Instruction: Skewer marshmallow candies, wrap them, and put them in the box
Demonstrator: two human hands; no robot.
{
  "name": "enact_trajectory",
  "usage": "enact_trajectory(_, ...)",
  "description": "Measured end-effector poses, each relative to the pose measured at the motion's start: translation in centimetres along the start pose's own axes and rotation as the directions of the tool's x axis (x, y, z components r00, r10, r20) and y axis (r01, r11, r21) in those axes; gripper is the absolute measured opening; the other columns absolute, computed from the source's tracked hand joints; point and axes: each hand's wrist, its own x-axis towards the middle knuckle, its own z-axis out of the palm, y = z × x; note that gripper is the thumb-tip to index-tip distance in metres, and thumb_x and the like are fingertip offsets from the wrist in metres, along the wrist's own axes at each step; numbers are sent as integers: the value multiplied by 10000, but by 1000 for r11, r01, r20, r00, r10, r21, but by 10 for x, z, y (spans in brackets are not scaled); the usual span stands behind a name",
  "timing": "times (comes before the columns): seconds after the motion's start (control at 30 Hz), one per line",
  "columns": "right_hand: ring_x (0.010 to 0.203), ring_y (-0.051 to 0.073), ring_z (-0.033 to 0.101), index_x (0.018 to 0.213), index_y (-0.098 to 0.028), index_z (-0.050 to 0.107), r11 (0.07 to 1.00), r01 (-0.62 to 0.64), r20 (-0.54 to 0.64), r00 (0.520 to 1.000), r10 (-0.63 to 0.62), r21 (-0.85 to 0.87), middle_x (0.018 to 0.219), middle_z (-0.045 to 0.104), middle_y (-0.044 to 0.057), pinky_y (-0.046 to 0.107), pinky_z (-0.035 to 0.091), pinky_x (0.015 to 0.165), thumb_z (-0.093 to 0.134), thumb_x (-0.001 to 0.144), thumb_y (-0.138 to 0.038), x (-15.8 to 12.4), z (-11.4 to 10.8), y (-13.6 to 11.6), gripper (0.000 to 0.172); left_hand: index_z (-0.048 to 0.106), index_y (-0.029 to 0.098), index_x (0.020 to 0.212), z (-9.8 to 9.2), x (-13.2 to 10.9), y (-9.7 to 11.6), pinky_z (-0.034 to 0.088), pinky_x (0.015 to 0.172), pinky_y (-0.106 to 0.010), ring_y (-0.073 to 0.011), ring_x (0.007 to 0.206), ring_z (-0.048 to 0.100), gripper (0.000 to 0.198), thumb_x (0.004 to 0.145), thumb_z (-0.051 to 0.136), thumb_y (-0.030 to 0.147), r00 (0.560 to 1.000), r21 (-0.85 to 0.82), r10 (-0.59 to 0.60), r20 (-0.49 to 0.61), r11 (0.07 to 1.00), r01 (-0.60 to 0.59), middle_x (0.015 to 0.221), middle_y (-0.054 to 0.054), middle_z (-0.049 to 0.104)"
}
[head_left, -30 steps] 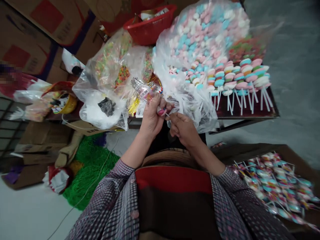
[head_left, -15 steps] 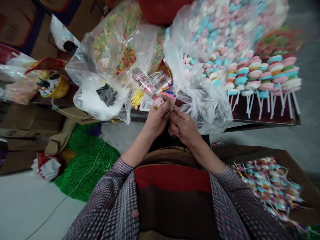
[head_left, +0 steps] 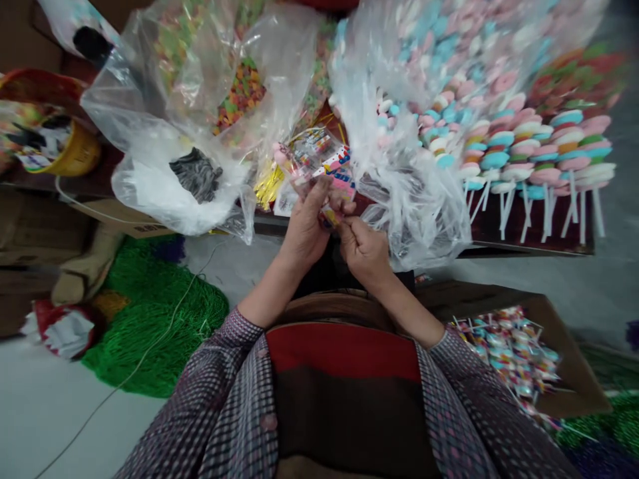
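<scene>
My left hand (head_left: 308, 223) and my right hand (head_left: 363, 247) meet at the near edge of a dark table (head_left: 529, 233). Together they pinch a small wrapped lollipop (head_left: 333, 211) with a pink sweet and clear printed wrapper. The left fingers close round the wrapper's top; the right fist grips the lower end, where the stick is hidden. Just beyond lie printed clear wrappers (head_left: 319, 150) and gold twist ties (head_left: 268, 186).
A big clear bag of pastel lollipops (head_left: 424, 86) and rows of lollipops on white sticks (head_left: 539, 153) fill the table's right. A clear bag of coloured sweets (head_left: 219, 100) lies left. A cardboard box of wrapped lollipops (head_left: 509, 346) sits at my right, green netting (head_left: 150, 326) at the left.
The view has tilted and shifted so the table sits closer. My hands stayed together on the lollipop, and the wrapper has been drawn down over the sweet.
</scene>
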Motion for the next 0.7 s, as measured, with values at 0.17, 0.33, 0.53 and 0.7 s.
enact_trajectory(0.17, 499, 101, 524, 996, -235, 660, 990, -97, 123, 989, 84, 103, 602, 601, -53, 240, 414, 540, 506, 993, -596, 1, -4, 1, 393, 660, 249, 895, -10, 0, -1, 552, 773, -289, -125, 708, 632, 184, 988, 597, 394, 1000, 14, 15, 26, 1000, -16, 704, 10, 607)
enact_trajectory(0.33, 429, 74, 493, 996, -230, 650, 973, -154, 57, 988, 146, 172, 624, 630, -60, 225, 383, 473, 504, 985, -622, 4, -5, 0, 419, 706, 244, 952, -29, 2, -11, 514, 758, -264, -129, 774, 630, 334, 861, 727, 565, 967, 212, 118, 224, 963, -166, 827, -4, 692)
enact_trajectory(0.53, 551, 119, 584, 1155, -227, 648, 998, -53, -7, 999, 53, -22, 680, 660, -19, 259, 465, 585, 482, 1022, -532, 2, 0, 4, 371, 696, 252, 752, -46, -1, -8, 450, 713, -263, -141, 704, 524, 276, 872, 732, 499, 936, 497, 227, 268, 800, -336, 706, 7, 622)
enact_trajectory(0.7, 711, 186, 682, 1452, -244, 547, 992, -6, 6, 1000, 6, -124, 850, 745, 50, 317, 542, 713, 477, 1030, -474, 3, 1, 9, 486, 684, 252, 714, -44, -2, -1, 427, 715, -288, -159, 664, 502, 213, 878, 749, 370, 914, 573, 227, 336, 721, -390, 659, 4, 591)
